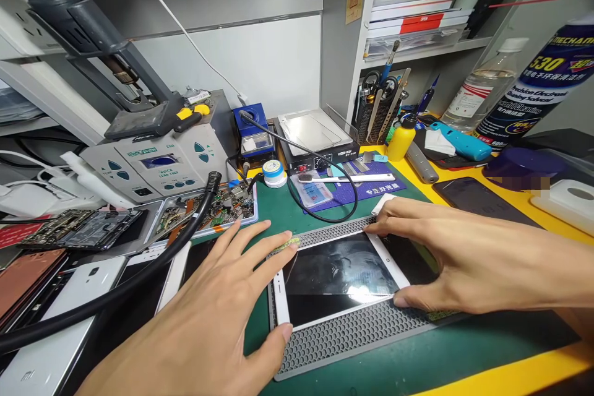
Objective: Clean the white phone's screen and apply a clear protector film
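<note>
A tablet point(341, 275) with a white border and a dark, glossy, reflecting screen lies across a grey honeycomb-patterned mat point(352, 328). My left hand point(223, 297) spans its left end, thumb at the near corner and index finger at the far corner, other fingers spread. At the opposite end, my right hand point(445, 253) grips the tablet's long edges, thumb on the near side and fingers on the far side. A dark flat panel point(411, 257) is partly visible under my right palm. Beside my right fingertips is a small white piece point(384, 203).
Phones point(65, 328) and a black hose point(139, 278) lie at left, near a tray of circuit boards point(223, 207). A hot-air station point(162, 158) and a heating plate point(318, 133) stand behind. At right are a yellow bottle point(401, 138) and a spray can point(538, 83).
</note>
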{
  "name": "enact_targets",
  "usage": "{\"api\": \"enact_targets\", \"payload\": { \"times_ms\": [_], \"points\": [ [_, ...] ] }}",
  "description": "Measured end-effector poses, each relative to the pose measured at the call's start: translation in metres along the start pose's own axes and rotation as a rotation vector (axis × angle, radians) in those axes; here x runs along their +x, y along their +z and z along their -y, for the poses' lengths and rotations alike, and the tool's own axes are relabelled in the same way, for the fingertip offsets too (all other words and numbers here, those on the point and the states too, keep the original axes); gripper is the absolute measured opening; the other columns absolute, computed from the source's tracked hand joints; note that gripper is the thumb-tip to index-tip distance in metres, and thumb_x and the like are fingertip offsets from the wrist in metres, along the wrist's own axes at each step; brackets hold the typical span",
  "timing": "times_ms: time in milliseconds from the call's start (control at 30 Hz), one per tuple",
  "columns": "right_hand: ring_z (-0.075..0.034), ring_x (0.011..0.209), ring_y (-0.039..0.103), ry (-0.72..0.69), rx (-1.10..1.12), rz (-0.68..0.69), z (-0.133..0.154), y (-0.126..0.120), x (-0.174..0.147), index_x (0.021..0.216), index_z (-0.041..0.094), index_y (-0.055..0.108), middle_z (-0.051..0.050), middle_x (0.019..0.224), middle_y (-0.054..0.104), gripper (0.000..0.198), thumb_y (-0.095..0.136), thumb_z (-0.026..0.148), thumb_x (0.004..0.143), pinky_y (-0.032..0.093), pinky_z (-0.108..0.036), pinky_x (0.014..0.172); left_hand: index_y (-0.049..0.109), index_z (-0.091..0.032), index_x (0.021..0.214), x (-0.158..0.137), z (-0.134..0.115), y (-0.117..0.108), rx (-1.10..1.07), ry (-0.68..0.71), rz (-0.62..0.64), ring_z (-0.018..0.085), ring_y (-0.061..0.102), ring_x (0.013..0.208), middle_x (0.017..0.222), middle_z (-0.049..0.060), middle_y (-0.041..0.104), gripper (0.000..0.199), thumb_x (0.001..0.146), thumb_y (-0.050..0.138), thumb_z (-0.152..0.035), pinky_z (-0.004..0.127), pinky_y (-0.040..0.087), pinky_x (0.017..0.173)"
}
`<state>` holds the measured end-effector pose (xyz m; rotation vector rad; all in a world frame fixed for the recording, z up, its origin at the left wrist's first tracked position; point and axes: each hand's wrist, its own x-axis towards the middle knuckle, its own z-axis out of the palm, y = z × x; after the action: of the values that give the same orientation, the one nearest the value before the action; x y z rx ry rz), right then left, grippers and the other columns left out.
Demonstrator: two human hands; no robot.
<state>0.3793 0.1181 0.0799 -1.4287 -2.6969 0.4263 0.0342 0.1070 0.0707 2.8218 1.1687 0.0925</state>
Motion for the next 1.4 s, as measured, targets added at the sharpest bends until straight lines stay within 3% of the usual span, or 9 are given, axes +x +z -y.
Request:
{"api": "enact_targets", "payload": {
  "times_ms": [733,967,1167,1400],
  "points": [
    [-0.033,0.107,0.070,0.009,0.053,-0.018,0.006,-0.006,0.002,0.138,0.027,0.068,-0.009,0.133,0.067,0.068,0.077,0.059,0.078,0.059,-0.036,0.077,0.042,-0.028,0.156,-0.003,0.000,0.000,0.066,0.035,-0.041,0.039,0.042,0.150,0.161,0.003,0.047,0.075,0.084,0.061,-0.038,0.073,0.042,0.116],
    [-0.034,0.110,0.069,0.043,0.037,0.022,0.009,-0.010,0.002,0.140,0.026,0.066,-0.010,0.139,0.063,0.072,0.074,0.063,0.079,0.059,-0.037,0.078,0.044,-0.028,0.155,-0.003,0.004,0.003,0.080,0.056,-0.092,0.038,0.043,0.149,0.160,0.003,0.049,0.074,0.084,0.061,-0.037,0.070,0.044,0.116],
    [-0.035,0.110,0.069,0.045,0.049,0.029,0.010,-0.012,0.003,0.139,0.025,0.066,-0.011,0.137,0.064,0.071,0.073,0.065,0.080,0.059,-0.039,0.079,0.046,-0.028,0.153,-0.005,0.005,0.004,0.101,0.061,-0.095,0.038,0.046,0.147,0.157,0.003,0.052,0.066,0.089,0.057,-0.036,0.070,0.051,0.109],
    [-0.033,0.105,0.071,0.044,0.088,-0.005,0.009,-0.012,0.002,0.139,0.026,0.066,-0.010,0.130,0.068,0.068,0.074,0.059,0.080,0.059,-0.038,0.076,0.050,-0.031,0.150,-0.004,0.006,0.005,0.063,0.021,-0.099,0.037,0.047,0.146,0.154,0.002,0.056,0.057,0.094,0.056,-0.040,0.067,0.051,0.111]
  ]
}}
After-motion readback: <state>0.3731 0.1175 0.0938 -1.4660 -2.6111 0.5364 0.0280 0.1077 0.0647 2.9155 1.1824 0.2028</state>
